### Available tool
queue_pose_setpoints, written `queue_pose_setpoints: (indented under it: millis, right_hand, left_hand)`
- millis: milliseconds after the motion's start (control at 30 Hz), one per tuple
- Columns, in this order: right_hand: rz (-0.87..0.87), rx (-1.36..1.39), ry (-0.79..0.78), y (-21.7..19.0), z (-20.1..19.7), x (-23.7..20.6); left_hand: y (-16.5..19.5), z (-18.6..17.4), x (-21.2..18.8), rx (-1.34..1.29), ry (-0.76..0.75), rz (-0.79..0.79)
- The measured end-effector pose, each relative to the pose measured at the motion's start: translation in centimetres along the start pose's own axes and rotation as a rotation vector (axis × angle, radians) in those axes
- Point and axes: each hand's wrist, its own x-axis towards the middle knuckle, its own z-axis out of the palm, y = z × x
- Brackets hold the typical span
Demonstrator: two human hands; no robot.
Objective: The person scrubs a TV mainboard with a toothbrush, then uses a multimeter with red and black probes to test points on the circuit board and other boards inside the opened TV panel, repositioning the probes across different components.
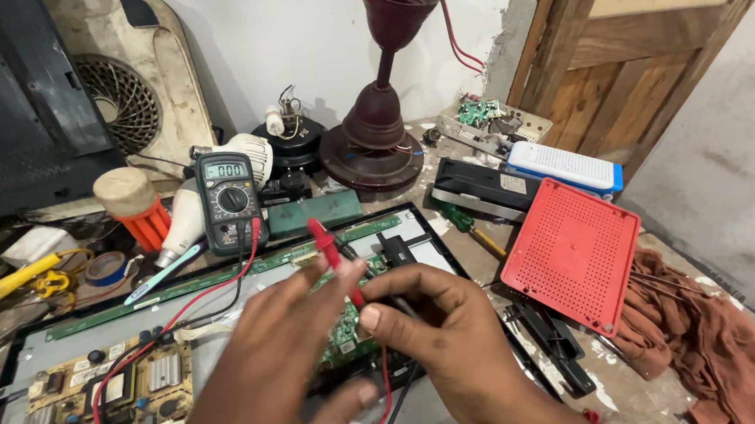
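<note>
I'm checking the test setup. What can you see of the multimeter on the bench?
The multimeter is a dark handheld unit with a grey display on top, lit with digits, and a round selector dial beneath. It stands tilted back against a white bulb. Red and black leads plug into its lower edge; the red one runs toward the hands.

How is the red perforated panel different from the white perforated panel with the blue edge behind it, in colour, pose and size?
The red perforated panel is red all over; the white perforated panel is white with a blue edge. The red one lies tilted, its near corner hanging over black parts; the white one lies flatter, farther back near the wooden door. The red one looks larger and squarer, the white one narrower and longer. Both are plastic with rows of small holes, and no hand touches either.
</note>
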Motion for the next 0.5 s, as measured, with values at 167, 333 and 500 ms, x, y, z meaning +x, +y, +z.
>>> queue_pose_setpoints:
  millis: [167,333,500]
  right_hand:
    - [-0.083,-0.182,0.071,0.3,0.1,-0.3]
    - [-0.054,-0.245,0.020,-0.1,0.2,-0.5]
    - [-0.037,-0.303,-0.013,-0.6,0.1,-0.7]
  left_hand:
    - [-0.4,-1.1,1.4,-0.478,0.338,-0.617]
    - [-0.9,-2.3,2.8,-0.827,0.347,-0.852]
    - [-0.5,-3.1,3.1,-0.724,0.408,-0.830]
